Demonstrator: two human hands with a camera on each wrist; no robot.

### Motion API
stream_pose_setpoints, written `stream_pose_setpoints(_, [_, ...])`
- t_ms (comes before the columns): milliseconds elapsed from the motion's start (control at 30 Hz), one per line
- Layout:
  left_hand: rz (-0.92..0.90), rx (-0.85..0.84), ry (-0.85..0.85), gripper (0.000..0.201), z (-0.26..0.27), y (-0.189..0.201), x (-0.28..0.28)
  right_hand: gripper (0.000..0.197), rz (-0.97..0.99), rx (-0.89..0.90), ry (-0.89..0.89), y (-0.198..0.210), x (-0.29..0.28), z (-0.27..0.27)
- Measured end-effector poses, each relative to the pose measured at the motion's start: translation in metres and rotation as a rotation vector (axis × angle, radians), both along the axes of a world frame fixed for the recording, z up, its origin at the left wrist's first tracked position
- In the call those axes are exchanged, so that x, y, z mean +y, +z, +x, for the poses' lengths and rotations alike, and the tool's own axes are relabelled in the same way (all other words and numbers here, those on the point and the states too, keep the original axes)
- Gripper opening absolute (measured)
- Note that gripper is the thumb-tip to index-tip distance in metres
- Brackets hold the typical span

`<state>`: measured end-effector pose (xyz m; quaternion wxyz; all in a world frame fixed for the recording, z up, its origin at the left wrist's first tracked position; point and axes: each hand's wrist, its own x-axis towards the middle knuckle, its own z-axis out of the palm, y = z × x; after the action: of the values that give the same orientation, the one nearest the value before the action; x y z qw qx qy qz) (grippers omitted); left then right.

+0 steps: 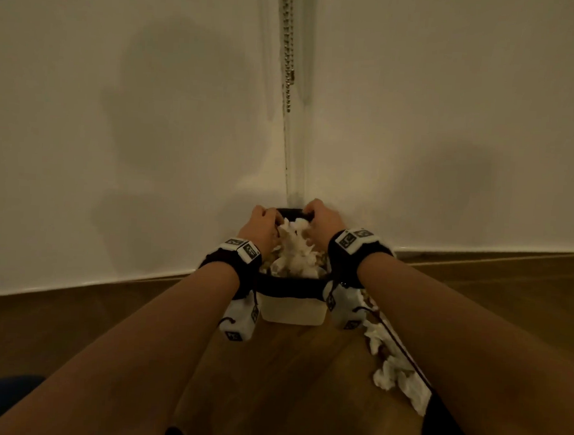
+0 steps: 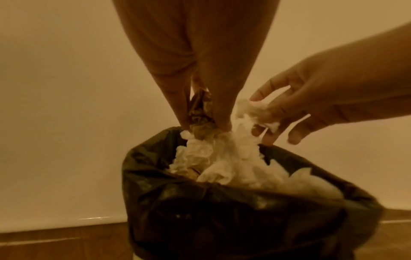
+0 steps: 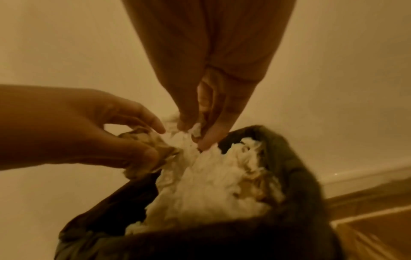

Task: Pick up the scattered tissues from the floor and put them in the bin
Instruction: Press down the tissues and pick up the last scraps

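We take the bin [image 1: 292, 310] as reference: a white tub with a black liner [image 2: 222, 202], standing against the wall [image 1: 117, 106]. Above its rim, our left hand [image 1: 259, 230] pinches a brownish crumpled wad [image 2: 200, 114]; our right hand [image 1: 322, 219] pinches white tissue [image 2: 251, 109] — both meet the heaped tissues [image 3: 211, 176] overfilling it. More loose tissues [image 1: 394, 368] lie on the floor [image 1: 285, 385] right of the bin.
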<state>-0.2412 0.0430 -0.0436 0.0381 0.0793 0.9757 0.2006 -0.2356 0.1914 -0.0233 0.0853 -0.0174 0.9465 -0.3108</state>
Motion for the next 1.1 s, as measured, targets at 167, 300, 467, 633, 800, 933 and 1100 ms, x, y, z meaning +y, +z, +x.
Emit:
stream_pose_setpoints(167, [-0.134, -0.09, 0.068, 0.025, -0.031, -0.027, 0.007, 0.024, 0.196, -0.068, 0.005, -0.019, -0.032, -0.023])
stream_pose_setpoints(300, [-0.225, -0.059, 0.11, 0.026, -0.045, -0.039, 0.004, 0.036, 0.27, -0.081, -0.013, -0.033, -0.038, -0.033])
stream_pose_setpoints(467, [-0.211, -0.056, 0.093, 0.033, -0.058, -0.042, 0.012, 0.055, 0.352, -0.167, 0.049, -0.055, -0.041, -0.053])
stream_pose_setpoints(633, [-0.206, -0.142, 0.073, 0.029, -0.057, -0.04, 0.011, 0.08, 0.535, -0.297, 0.242, -0.074, -0.037, -0.066])
stream_pose_setpoints(800, [-0.277, -0.246, 0.005, 0.03, -0.047, -0.036, 0.015, 0.067, 0.468, -0.321, 0.237, -0.066, -0.037, -0.052])
stream_pose_setpoints(933, [-0.315, -0.241, 0.013, 0.035, -0.038, -0.025, 0.019, 0.042, 0.329, -0.296, 0.185, -0.044, -0.025, -0.038])
stream_pose_setpoints(1100, [-0.236, -0.197, 0.009, 0.047, -0.022, -0.01, 0.021, 0.036, 0.337, -0.204, 0.123, -0.014, -0.022, -0.024])
